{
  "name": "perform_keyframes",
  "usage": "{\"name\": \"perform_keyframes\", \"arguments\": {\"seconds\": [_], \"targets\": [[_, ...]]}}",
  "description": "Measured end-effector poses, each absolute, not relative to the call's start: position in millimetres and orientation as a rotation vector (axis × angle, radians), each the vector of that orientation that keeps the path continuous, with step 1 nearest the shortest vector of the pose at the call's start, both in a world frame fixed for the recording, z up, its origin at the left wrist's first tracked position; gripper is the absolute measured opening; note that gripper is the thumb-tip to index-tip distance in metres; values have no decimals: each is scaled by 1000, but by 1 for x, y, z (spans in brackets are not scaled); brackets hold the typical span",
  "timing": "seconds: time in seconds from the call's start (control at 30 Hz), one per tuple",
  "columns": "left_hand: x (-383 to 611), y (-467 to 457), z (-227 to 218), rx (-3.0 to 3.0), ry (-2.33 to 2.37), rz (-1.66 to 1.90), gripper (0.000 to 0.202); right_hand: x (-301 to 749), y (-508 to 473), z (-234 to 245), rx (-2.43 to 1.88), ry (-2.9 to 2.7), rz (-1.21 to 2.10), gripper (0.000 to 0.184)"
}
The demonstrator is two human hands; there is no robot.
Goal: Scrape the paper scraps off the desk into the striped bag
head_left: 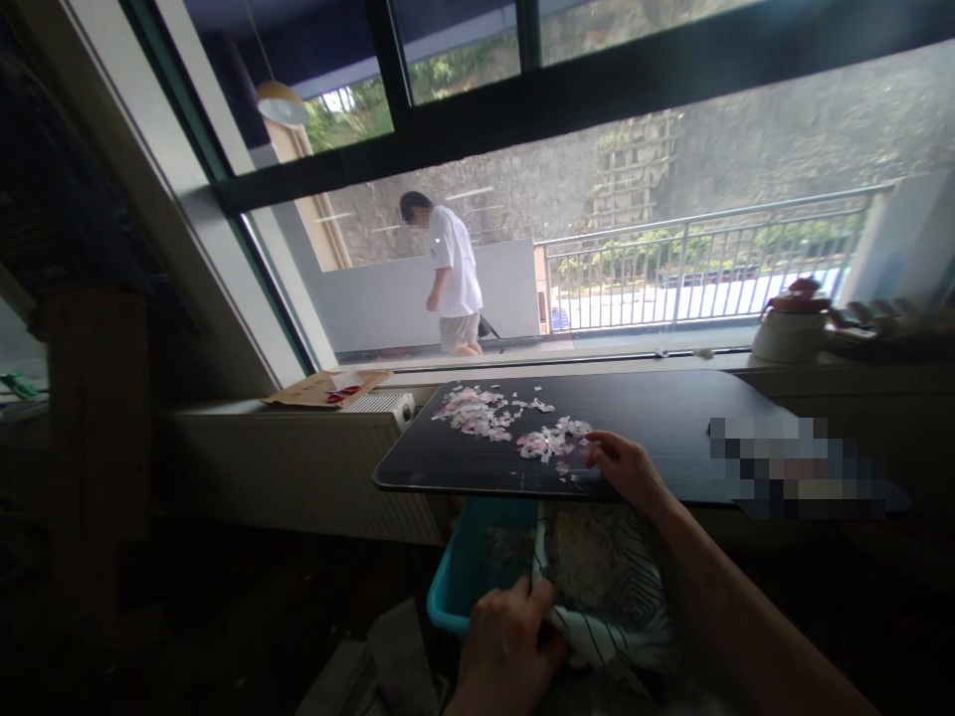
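Observation:
My right hand (627, 471) reaches over the dark tabletop, its index finger stretched out at the edge of a small pile of white and pinkish paper scraps (548, 443). A larger pile of the same scraps (474, 413) lies farther left on the table. Below the table edge, my left hand (511, 626) has its fingers closed on the rim of a white bag with black lines (608, 636). Pale scraps (586, 557) fill part of the bag. Beside it stands a turquoise tub (444, 597), with more pale bits dimly visible inside.
The black table (657, 408) stands against the window sill, next to a radiator (320, 457). Brown paper with something red (332, 390) lies on the left. A pot-like container (791, 328) sits on the right sill. Outside the window a person (455, 268) in white walks.

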State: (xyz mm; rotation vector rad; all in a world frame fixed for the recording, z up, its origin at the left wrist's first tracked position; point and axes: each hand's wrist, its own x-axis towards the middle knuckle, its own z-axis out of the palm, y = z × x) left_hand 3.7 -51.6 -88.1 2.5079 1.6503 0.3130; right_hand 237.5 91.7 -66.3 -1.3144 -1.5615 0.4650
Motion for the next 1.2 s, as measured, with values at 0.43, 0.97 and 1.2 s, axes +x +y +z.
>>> {"name": "perform_keyframes", "arguments": {"seconds": [0.43,0.97,1.2], "targets": [[4,-52,-89,2518,1670,281,17,237,89,-69,-1247,-1591,508,31],[5,-53,-87,2492,1676,274,17,238,87,-65,-1404,-1414,364,32],[5,-53,-87,2513,1666,287,18,238,83,-62,-1472,-1376,281,28]]}}
